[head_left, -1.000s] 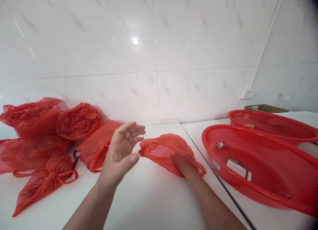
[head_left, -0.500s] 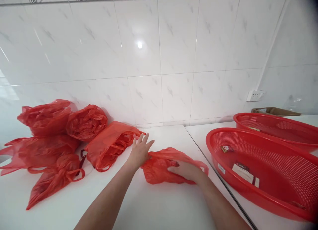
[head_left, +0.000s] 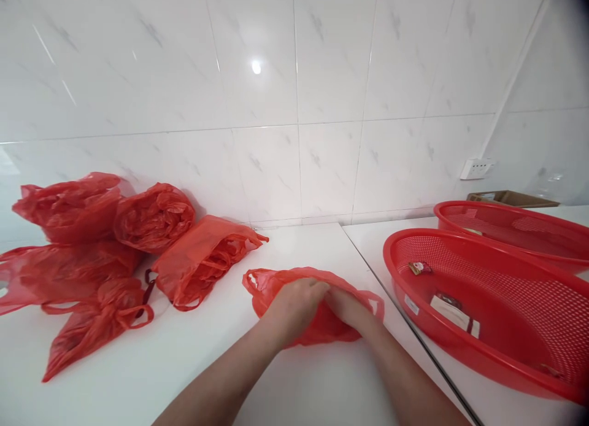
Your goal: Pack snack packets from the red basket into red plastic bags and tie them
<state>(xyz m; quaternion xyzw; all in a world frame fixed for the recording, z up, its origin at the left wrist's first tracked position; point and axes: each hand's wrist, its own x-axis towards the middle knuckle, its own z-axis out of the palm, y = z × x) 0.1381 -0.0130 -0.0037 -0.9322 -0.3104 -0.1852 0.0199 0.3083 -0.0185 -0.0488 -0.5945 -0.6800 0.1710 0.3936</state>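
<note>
A red plastic bag (head_left: 317, 328) lies on the white table in front of me, its handle loops spread to the left and right. My left hand (head_left: 299, 303) is over the bag's opening, fingers curled down and mostly hidden. Beside it, my right hand (head_left: 345, 306) reaches into the bag from the right, its fingers hidden behind the left hand and the plastic. Whether either hand grips anything cannot be made out.
Several filled red bags (head_left: 156, 217) are heaped at the left. At the right, a large red basket (head_left: 460, 242) holds small packets and a pale card (head_left: 455, 315); another red basket (head_left: 515, 214) and a cardboard box (head_left: 519, 198) stand behind. A tiled wall (head_left: 322, 58) rises behind the table.
My left hand has moved right from the bag's left edge onto its opening, next to my right hand. The bag's mouth is spread wider. The view has tilted down slightly.
</note>
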